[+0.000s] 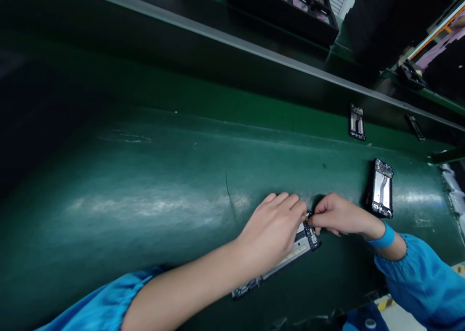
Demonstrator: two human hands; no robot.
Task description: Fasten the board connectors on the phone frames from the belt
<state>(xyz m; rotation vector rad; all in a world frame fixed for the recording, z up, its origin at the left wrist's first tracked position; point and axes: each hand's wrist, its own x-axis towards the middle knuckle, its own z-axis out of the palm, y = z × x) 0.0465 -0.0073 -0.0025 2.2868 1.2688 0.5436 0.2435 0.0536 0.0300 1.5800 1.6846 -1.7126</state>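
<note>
An opened phone frame [290,256] lies on the green belt [163,190] near the front edge, its circuit parts showing. My left hand [272,231] rests over its upper half and holds it down. My right hand [336,214], with a blue wrist strap, pinches a tiny part at the frame's top corner, fingertips meeting those of the left hand. What the part is cannot be made out.
A second opened phone frame [382,188] lies on the belt to the right, a third [357,122] farther back. A black tray [286,6] with phone parts sits beyond the metal rail [218,35], another person's hand at it.
</note>
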